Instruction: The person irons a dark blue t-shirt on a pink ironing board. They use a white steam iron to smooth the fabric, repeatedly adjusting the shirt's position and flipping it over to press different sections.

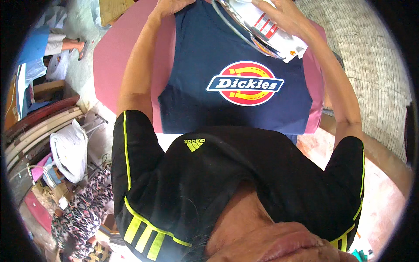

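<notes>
A navy sleeveless top [192, 100] with a red, yellow and white printed badge lies spread over the pink ironing board [118, 74]. My right hand [283, 15] is closed around the upper part of a white clothes iron [270, 32], which has a red label and a shiny metal edge. The iron is over the top's upper right part; whether its plate rests flat on the cloth, I cannot tell. At the upper left edge of the cloth is my left hand [172, 6], its fingers bent against the fabric and partly cut off by the picture's edge.
A ribbed grey-beige surface [366, 74] lies to the right of the board. On the left are a white plastic bag [70, 150], long wooden strips [43, 133] and patterned cloth [83, 214]. Another person's leg [72, 45] shows at the far left.
</notes>
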A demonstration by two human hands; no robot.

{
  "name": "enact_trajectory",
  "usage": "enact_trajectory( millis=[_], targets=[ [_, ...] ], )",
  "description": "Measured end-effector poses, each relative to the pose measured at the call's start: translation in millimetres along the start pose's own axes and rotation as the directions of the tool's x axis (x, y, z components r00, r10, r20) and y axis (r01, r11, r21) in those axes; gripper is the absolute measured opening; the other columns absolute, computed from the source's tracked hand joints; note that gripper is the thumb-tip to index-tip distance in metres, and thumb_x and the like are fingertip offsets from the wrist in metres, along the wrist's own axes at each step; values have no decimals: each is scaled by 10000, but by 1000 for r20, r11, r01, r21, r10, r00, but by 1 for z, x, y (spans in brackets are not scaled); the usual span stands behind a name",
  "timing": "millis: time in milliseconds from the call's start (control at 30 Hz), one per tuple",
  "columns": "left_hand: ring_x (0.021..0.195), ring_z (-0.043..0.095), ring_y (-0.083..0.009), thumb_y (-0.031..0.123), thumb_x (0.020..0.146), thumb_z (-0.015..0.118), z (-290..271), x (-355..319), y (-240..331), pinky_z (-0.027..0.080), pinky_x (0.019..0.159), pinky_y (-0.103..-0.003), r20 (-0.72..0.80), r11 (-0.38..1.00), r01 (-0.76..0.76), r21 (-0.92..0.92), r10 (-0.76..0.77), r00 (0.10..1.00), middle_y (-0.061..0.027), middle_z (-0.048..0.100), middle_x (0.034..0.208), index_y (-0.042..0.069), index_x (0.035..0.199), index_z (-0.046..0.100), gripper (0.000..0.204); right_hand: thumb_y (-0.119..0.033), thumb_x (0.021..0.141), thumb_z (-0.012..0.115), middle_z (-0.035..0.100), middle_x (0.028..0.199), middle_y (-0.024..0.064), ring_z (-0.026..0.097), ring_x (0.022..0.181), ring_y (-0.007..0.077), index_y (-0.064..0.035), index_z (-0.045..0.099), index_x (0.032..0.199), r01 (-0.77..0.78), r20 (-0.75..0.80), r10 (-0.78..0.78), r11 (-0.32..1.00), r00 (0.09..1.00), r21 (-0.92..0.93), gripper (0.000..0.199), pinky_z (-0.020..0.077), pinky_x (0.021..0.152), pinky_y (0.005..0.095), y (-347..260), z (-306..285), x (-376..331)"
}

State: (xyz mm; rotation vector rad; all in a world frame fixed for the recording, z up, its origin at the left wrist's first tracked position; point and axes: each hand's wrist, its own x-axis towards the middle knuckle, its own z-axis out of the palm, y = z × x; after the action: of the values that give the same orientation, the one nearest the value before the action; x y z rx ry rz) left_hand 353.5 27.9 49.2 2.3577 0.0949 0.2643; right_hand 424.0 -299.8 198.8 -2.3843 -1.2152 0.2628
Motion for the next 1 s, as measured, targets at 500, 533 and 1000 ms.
enact_trajectory(
  millis=[500,533,1000],
  targets=[
    [743,703,-214,165,841,658,-16,-25,-27,548,672,-383,-13,993,-107,-45,106,994,-162,716,765,-2,904,731,192,-366,1046,467,619,1068,347,601,1050,499,94,584,1158,135,-52,-138,989,989,-62,488,461,921,511,-31,94,33],
    [713,697,-211,149,825,663,-14,-31,-32,545,648,-381,-103,975,-222,23,223,969,-158,711,745,-6,889,730,180,-363,1045,465,618,1067,347,599,1053,499,88,587,1156,189,-36,-194,975,980,-120,480,461,920,514,-29,97,35],
    [615,687,-286,91,800,635,-13,-42,-31,532,586,-389,-274,997,-70,17,72,959,-166,692,689,50,773,746,121,-308,1027,520,634,974,384,627,989,539,112,582,1008,124,-326,-78,985,942,123,424,490,824,543,-65,133,72]
  ],
)
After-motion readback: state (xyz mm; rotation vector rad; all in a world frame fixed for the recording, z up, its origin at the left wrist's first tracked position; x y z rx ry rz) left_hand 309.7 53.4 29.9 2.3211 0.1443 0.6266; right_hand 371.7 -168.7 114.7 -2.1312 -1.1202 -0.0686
